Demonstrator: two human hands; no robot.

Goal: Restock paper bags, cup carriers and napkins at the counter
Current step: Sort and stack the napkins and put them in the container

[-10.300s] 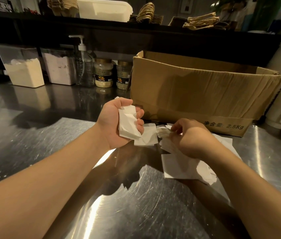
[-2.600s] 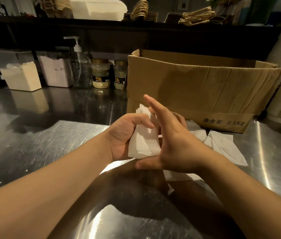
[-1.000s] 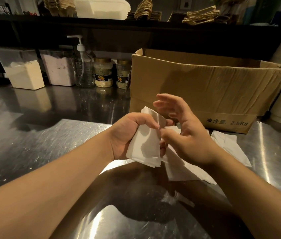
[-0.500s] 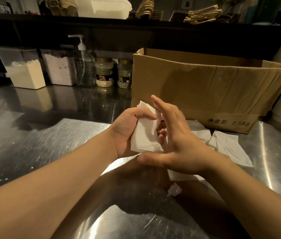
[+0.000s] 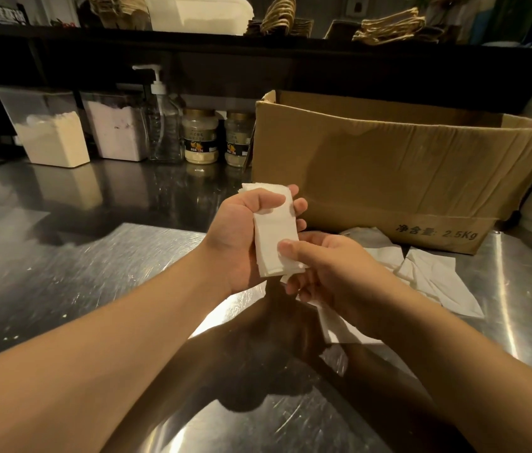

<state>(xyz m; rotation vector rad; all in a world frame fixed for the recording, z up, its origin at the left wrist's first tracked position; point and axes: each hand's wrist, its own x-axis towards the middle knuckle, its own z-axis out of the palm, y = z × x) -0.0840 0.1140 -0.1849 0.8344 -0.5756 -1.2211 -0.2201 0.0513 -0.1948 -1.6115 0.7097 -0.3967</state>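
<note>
Above the steel surface (image 5: pixel 62 273), both hands grip an upright white napkin stack (image 5: pixel 274 240), left hand (image 5: pixel 238 230) high, right hand (image 5: pixel 326 273) low; a brown cardboard box (image 5: pixel 405 171) stands behind.

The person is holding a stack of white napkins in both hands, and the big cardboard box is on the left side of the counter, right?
Not quite. The head view shows the cardboard box on the right side of the counter. The rest holds: left hand and right hand both hold the white napkins.
</note>
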